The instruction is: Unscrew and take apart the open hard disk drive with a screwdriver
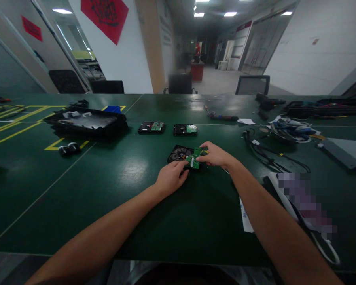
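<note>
A black hard drive [178, 153] lies on the green table in front of me. Over its right part sits a green circuit board [193, 160], tilted against the drive. My left hand [172, 176] grips the drive's near edge, its fingertips by the board's left side. With thumb and fingers my right hand [216, 155] pinches the board's right edge. A small yellow bit shows near the right fingers, too small to name. Behind are two more hard drives, one on the left [151, 127] and one on the right [185, 129], both with green boards showing.
Left stands a black tray-like casing [86, 120], with two dark cylinders [69, 149] near it. To the right are black cables [264, 148], a bundle of wires [292, 128] and a grey metal box [348, 151]. A soldering-iron-like tool [224, 117] and a power drill [268, 101] lie farther back.
</note>
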`<action>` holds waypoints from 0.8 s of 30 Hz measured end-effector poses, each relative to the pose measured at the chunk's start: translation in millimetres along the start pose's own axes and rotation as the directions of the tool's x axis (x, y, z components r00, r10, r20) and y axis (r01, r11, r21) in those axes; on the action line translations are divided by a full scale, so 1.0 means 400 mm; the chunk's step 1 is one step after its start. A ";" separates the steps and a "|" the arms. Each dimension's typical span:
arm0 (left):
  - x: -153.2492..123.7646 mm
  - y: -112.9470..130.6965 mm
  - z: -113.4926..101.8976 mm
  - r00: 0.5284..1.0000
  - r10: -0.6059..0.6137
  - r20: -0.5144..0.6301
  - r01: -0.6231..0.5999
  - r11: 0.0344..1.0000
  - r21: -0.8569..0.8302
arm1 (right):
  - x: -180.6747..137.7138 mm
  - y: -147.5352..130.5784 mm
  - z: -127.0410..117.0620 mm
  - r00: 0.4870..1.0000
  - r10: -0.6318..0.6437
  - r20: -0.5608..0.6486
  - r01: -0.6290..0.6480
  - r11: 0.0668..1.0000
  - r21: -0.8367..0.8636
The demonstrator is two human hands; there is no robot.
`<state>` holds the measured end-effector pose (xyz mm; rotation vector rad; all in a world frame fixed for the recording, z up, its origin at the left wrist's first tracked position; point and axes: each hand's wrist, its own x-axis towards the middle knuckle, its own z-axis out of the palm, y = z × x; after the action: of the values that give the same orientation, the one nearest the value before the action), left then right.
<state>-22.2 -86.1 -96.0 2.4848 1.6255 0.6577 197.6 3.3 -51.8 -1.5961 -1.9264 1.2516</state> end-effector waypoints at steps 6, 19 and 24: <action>-0.004 0.005 0.007 0.998 0.002 0.064 -0.007 0.997 0.076 | 0.010 0.015 0.001 0.997 -0.043 -0.063 0.038 0.997 -0.074; 0.001 0.012 0.013 0.987 0.039 0.155 -0.067 0.982 0.178 | 0.038 0.030 -0.007 0.982 -0.166 -0.089 0.098 0.854 -0.511; 0.000 0.014 0.011 0.982 0.079 0.171 -0.107 0.982 0.157 | 0.037 0.022 -0.014 0.985 -0.155 -0.071 0.087 0.817 -0.571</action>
<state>-15.8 -87.8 -98.2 2.6636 1.5710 0.3276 202.4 18.8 -59.6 -1.7142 -2.4228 0.5304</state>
